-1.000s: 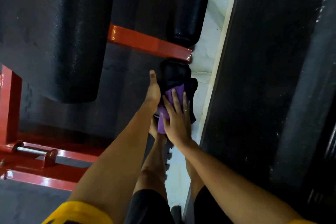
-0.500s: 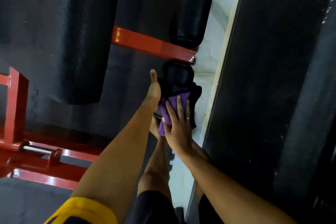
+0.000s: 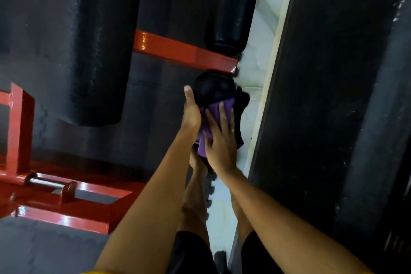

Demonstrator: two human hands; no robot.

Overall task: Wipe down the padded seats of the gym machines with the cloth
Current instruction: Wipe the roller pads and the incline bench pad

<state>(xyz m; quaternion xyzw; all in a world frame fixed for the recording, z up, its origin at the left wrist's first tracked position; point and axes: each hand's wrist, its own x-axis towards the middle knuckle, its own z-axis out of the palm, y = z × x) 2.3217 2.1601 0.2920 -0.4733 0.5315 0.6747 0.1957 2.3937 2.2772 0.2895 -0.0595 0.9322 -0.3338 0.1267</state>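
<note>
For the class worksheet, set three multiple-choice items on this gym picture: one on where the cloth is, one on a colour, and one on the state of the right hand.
1. Where is the purple cloth?
A. on the floor
B. against the lower roller pad, under the right hand
C. draped over a dumbbell

2. What colour is the frame bar beside that pad?
A. blue
B. red
C. yellow

3. How do the right hand's fingers lie?
A. straight, pressing the cloth
B. curled in a fist
C. hanging clear of the cloth

Answers: 1 B, the hand presses it on the pad; 2 B, its paint is plainly red; 3 A, they lie flat over the cloth.
</note>
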